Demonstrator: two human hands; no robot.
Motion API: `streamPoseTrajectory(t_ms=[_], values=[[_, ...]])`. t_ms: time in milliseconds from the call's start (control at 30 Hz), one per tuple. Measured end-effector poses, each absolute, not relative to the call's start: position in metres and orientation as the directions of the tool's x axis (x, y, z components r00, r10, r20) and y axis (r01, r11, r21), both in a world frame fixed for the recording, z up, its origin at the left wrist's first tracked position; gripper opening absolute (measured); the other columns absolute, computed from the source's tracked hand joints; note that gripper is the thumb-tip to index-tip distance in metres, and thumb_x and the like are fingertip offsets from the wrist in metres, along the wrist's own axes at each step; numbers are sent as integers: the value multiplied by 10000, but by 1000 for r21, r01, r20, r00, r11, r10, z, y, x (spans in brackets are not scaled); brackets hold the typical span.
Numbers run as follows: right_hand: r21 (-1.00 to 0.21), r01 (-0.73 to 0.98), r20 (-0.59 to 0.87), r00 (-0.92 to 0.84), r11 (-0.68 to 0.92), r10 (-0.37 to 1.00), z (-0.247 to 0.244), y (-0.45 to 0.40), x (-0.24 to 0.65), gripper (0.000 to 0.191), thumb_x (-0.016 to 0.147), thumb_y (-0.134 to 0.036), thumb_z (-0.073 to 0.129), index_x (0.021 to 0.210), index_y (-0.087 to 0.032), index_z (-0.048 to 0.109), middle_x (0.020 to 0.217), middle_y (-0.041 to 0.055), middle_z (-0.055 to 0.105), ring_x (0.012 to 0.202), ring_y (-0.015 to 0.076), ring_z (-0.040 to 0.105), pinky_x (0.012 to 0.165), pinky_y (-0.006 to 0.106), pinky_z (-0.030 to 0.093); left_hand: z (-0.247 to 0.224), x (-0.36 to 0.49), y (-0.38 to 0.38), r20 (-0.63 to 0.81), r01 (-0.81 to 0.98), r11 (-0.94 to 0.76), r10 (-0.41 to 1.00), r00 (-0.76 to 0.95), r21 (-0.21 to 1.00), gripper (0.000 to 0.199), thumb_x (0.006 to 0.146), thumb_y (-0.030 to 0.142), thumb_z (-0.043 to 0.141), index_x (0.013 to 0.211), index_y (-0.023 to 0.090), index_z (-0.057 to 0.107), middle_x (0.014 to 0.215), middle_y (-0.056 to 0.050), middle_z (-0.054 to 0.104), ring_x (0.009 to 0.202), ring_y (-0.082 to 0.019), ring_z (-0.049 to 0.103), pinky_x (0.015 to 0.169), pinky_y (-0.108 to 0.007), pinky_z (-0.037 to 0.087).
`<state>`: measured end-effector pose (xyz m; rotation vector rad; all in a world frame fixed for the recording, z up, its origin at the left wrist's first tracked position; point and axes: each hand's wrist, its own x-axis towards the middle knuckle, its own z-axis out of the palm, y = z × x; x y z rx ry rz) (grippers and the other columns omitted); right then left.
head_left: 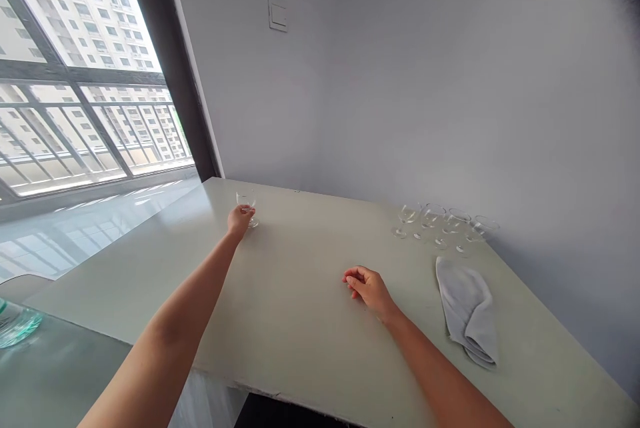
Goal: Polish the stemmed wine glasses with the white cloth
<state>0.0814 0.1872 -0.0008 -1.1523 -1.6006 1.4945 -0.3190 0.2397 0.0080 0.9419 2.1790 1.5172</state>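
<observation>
Far out over the table's back left, my left hand (241,217) is closed round a small clear stemmed glass (246,199), whose bowl shows above the fingers. The foot of that glass is at or just above the tabletop; I cannot tell which. My right hand (367,288) hovers over the middle of the table, fingers loosely curled and a little apart, with nothing visible in them. To its right lies a folded grey cloth (467,311). Behind the cloth, several clear stemmed glasses (433,217) stand upright in a row near the wall.
The pale table (295,321) meets a grey wall along its back and right sides. A greenish glass vessel (17,325) sits on a lower glass-like surface (65,375) at the left. Beyond are a large window (95,108) and its dark frame. A wall switch (278,15) is above.
</observation>
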Motion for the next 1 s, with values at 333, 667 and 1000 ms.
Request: streamPoseTrajectory(t_ms=[333,667,1000], values=[[-998,66,19,409,-9,912,-13,316,127,410,581,-277,564,973,-172,506,953,61,547,551,83,518,514,235,463,-4,-321,231,95,263,180,628,-773,948,374,612,179,602,979,191,533,859,-22,622,734,-142,571,680,-271,428],[-1000,27,-4,375,-15,927,-14,375,137,298,553,-238,615,814,-166,490,686,-30,531,449,59,481,448,203,444,-5,-300,184,49,92,142,280,-959,986,421,673,196,488,1084,183,398,1049,-70,503,796,-141,512,646,-266,413],[-998,-67,30,-129,22,991,-6,280,26,397,598,-266,617,971,-141,566,763,33,642,502,97,537,424,231,481,9,-172,179,87,232,43,849,-522,972,276,652,303,575,896,191,639,822,-22,599,564,-86,462,535,-216,380]])
